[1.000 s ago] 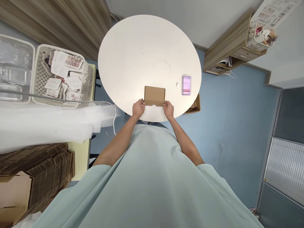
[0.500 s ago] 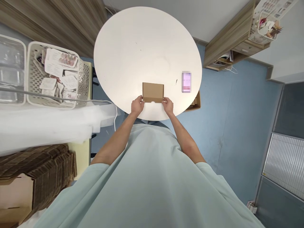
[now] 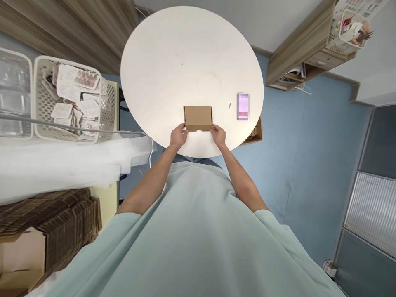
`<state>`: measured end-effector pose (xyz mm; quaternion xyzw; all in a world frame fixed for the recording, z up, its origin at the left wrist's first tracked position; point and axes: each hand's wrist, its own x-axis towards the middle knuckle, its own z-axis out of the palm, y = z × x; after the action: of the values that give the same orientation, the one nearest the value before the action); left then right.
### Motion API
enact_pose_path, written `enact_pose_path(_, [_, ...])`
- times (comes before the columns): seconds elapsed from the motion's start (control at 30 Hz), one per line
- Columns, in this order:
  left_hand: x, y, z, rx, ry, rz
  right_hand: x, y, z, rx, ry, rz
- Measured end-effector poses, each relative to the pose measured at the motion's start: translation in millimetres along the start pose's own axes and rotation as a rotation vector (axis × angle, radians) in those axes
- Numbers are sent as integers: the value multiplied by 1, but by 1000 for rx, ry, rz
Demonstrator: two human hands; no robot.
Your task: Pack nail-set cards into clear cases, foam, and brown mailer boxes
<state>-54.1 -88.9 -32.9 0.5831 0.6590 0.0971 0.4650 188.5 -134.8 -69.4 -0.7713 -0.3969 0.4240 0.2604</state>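
Note:
A small brown cardboard box [image 3: 198,116] lies closed near the front edge of the white oval table [image 3: 173,37]. At its near left corner, my left hand [image 3: 178,135] grips the cardboard with fingers and thumb. My right hand [image 3: 218,135] pinches the near right corner in the same way. A narrow front flap with a small notch runs between the two hands. Both fingertips are partly hidden against the box's sides. To the right on the table lies a phone [image 3: 243,106] with a blurred pink screen.
On the left stand a white basket [image 3: 107,105] of printed cards and a clear plastic container [image 3: 15,97]. White sheets [image 3: 62,165] and stacked flat cardboard [image 3: 68,222] lie nearer. An open carton [image 3: 256,134] sits under the table's right edge. A cable [image 3: 123,131] crosses the left side.
The box has shifted very slightly away and to the left in view. Both hands keep their places at its near corners.

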Motion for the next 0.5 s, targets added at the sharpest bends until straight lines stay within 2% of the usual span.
enact_pose_path(0.13, [0,1,-4,-3,-5,1,3,-3,-1,-41,-9,-16])
enact_pose_path(0.3, [-9,5,-11,-43,6,23,-7,-14,-9,38,-33,-128])
enact_pose_path(0.5, [-36,19,-24,-43,106,78,-31,-42,-43,87,22,-143])
